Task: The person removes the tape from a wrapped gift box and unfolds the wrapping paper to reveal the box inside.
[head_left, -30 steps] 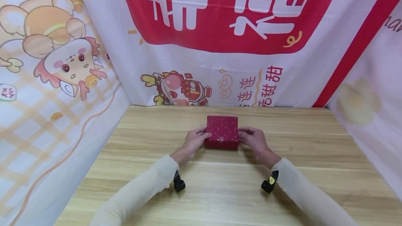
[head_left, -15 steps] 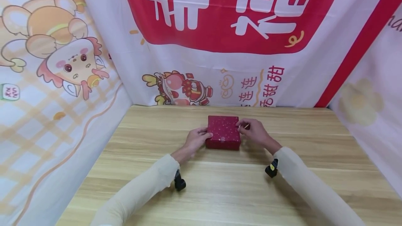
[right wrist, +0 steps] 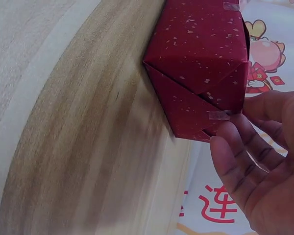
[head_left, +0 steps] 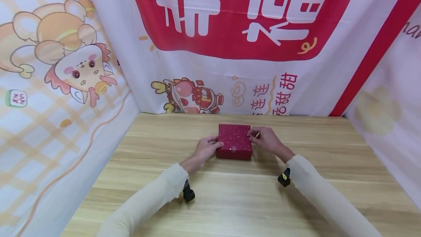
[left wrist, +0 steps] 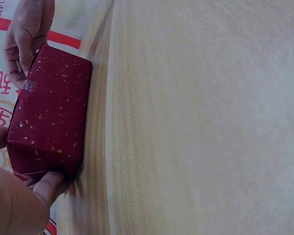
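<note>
A box wrapped in dark red speckled paper sits on the wooden table. My left hand grips its left end, with the thumb along the top edge; the left wrist view has its fingers at the folded end paper. At the right end, my right hand has its fingers curled at the edge and upper corner. The right wrist view shows those fingertips at a strip of clear tape over the folded end flaps. Another piece of clear tape lies on the box's long edge.
The wooden table extends toward me in front of the box. A white cloth with a red printed panel hangs behind it. Printed cloths also line the left and right sides. A small black camera is strapped to my left wrist.
My right hand has risen from the box's right side to its upper right edge and curled its fingers there. My left hand keeps its grip. The box stays in place.
</note>
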A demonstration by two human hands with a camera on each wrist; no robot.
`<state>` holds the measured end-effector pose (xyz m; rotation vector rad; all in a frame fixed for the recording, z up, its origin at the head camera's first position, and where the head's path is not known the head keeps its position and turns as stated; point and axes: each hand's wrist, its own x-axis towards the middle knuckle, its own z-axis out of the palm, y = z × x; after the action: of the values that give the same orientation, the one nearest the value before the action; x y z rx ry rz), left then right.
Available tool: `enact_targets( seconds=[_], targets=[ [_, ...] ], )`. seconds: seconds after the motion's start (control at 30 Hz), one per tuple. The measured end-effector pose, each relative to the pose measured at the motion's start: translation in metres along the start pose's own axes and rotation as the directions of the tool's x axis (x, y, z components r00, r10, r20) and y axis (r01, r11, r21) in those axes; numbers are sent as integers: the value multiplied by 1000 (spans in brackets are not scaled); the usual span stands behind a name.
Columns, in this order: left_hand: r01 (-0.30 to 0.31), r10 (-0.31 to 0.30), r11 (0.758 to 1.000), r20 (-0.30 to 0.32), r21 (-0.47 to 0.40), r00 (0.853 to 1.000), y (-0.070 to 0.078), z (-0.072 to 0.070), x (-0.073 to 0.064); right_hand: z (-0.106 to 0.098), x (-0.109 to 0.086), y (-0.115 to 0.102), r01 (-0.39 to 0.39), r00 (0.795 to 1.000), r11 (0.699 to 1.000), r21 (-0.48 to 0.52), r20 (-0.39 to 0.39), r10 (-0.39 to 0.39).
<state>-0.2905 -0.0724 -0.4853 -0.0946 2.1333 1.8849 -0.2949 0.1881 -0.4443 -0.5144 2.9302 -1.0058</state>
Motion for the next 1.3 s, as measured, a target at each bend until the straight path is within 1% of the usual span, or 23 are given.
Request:
enact_targets(
  seconds=[0.13,0.27,0.37,0.5,0.57,0.67,0.73,0.8,0.93,1.03,1.13,1.23,1.3],
  targets=[
    [1,-1,1000,-5,12,1000,1,0,0,0,1,0,1,1000,1000,-5,16,-1],
    [-4,4,1000,-8,16,1000,0,1,0,-1,3,0,20,999,1000,-14,28,-20],
    [0,0,1000,-7,8,1000,-1,1,1,1,5,1,43,999,998,-40,34,-41],
    [-5,5,1000,-6,12,1000,-1,0,1,6,8,1,69,996,992,-103,57,-63],
    [-8,8,1000,-9,18,1000,-1,0,1,9,8,2,70,996,992,-105,66,-63],
    [-3,3,1000,-12,22,1000,0,0,0,10,6,4,66,997,995,-77,54,-62],
    [0,0,1000,-13,26,1000,0,0,0,9,3,5,44,999,998,-52,30,-43],
    [-2,3,999,-13,32,1000,0,0,1,8,0,6,35,999,998,-47,4,-35],
    [-10,10,999,-14,41,1000,0,0,1,6,-2,6,24,999,997,-70,-20,-25],
    [-10,10,999,-16,44,1000,1,0,0,6,0,5,14,1000,995,-96,-14,-15],
    [3,-2,999,-18,39,1000,2,0,-1,7,3,4,14,1000,991,-130,-10,-15],
    [3,-2,999,-16,37,1000,2,0,0,11,4,5,42,999,983,-180,-6,-44],
    [-1,1,999,-11,33,1000,2,0,0,14,4,7,71,997,978,-195,-8,-74]
  ],
)
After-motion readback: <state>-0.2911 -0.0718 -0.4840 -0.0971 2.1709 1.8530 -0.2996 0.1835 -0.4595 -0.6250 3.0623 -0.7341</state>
